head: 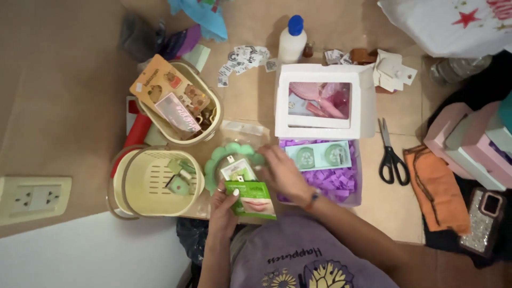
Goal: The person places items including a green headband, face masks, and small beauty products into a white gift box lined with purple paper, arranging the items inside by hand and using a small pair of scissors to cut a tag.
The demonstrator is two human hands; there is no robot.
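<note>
My left hand (224,208) holds a green sachet (253,200) with a picture of lips, low in the middle of the view. My right hand (280,170) rests just above it, its fingers on the edge of a green flower-shaped item (216,160) and a small packet (238,169) lying on it. Right of my right hand is a box of purple paper shreds (330,181) with a pale green packet (319,155) on top. The box's white windowed lid (320,101) stands open behind it and shows pink items.
Two cream baskets sit at the left, one (154,184) with small green pieces, one (181,106) with cards. Black scissors (391,154), an orange cloth (437,194), a glitter-cased phone (482,218) and pastel boxes (469,141) lie at the right. A white glue bottle (293,40) stands at the back.
</note>
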